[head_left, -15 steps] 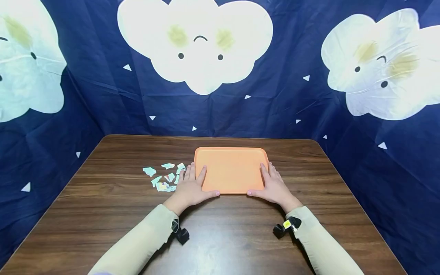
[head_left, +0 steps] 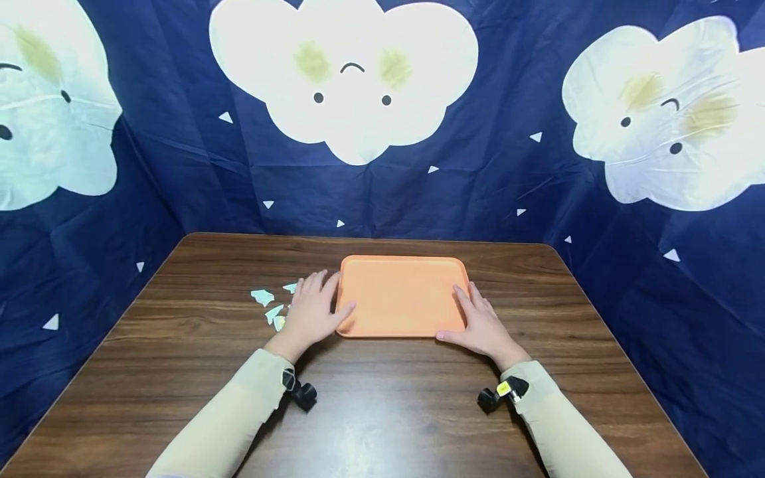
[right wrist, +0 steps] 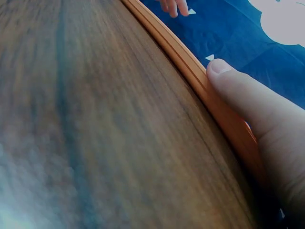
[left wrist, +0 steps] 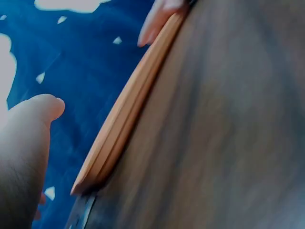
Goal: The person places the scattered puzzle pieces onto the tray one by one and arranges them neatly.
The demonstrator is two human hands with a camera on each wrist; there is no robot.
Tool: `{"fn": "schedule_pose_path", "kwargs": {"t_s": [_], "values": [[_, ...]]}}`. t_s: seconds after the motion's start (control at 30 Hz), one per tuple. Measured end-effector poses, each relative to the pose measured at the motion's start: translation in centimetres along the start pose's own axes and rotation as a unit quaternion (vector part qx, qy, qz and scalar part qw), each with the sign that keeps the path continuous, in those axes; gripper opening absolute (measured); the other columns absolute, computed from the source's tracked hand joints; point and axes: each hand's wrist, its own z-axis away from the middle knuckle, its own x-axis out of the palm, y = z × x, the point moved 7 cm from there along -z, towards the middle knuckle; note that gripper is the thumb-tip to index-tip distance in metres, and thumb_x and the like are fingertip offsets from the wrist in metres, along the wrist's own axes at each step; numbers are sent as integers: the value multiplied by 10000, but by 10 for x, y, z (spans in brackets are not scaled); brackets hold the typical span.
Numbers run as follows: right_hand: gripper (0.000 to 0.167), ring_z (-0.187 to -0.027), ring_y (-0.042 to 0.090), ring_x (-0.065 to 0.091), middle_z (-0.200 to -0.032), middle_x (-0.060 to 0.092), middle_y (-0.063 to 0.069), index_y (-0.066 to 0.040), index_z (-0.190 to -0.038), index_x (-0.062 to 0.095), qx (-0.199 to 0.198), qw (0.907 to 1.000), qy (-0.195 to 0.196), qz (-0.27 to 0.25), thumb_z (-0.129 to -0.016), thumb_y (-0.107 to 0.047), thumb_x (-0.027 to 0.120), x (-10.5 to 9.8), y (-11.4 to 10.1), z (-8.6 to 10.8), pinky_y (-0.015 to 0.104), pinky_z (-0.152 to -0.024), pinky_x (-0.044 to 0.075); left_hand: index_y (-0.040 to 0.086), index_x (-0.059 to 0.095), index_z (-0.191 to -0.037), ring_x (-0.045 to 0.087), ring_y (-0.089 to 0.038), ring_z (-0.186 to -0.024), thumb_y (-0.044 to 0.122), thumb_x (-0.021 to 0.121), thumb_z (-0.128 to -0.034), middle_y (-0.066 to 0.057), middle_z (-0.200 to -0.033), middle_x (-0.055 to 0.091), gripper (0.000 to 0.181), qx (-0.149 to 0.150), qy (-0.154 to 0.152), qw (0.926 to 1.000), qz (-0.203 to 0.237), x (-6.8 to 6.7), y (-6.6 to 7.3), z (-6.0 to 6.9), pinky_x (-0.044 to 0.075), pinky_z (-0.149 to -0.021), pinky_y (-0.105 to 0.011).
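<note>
The left hand (head_left: 307,317), fingers spread, partly hides the scraps (head_left: 261,297); the right hand (head_left: 484,328), fingers apart at the tray (head_left: 394,295), had best steady it lightly.

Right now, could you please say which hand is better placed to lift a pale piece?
The left hand, probably: it is nearer the pale pieces, while the tray lies between them and the right hand.

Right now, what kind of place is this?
Maybe a small booth for tabletop activities: blue cloth with white clouds hangs behind and beside a wooden table, with an orange tray on it.
</note>
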Motion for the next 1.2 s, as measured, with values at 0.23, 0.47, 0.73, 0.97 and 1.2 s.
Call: {"fn": "schedule_pose_path", "kwargs": {"t_s": [0.23,0.47,0.73,0.97,1.2], "values": [[1161,-1414,619,210,-1647,76,291,-151,-1617,239,-14,10000,-22,-48,-738,-733,726,-2,-3,2,717,-1080,269,58,544,-1412,457,-471,-1291,466,620,-919,-267,-1394,508,644,-143,500,9986,135,-17,-39,5,307,-1086,-624],[1145,-1420,609,210,-1652,70,279,-162,-1615,255,-21,10000,-21,-33,-742,-747,711,1,-2,1,711,-1081,275,40,569,-1380,482,-468,-1239,419,625,-928,-251,-1337,548,593,-369,727,9967,22,-31,-84,18,330,-1047,-630],[1148,-1430,599,202,-1656,61,269,-171,-1618,247,11,10000,-65,-35,-743,-764,696,1,0,1,712,-1082,273,21,543,-1396,455,-498,-1248,379,584,-963,-270,-1358,521,563,-660,543,9963,-84,-41,-121,31,311,-1038,-660],[1141,-1429,598,204,-1657,61,266,-171,-1617,252,9,10000,-56,-25,-747,-764,692,2,1,2,711,-1084,271,30,534,-1402,431,-501,-1273,389,584,-961,-259,-1385,507,571,-924,198,9954,-172,-44,-141,39,310,-1033,-673],[1138,-1433,598,192,-1656,61,271,-165,-1614,258,-8,10000,-65,-62,-747,-758,695,0,-1,3,711,-1089,261,22,573,-1355,434,-494,-1261,385,634,-932,-258,-1363,518,560,-1020,-20,9945,-241,-42,-155,41,316,-1011,-679]]}}
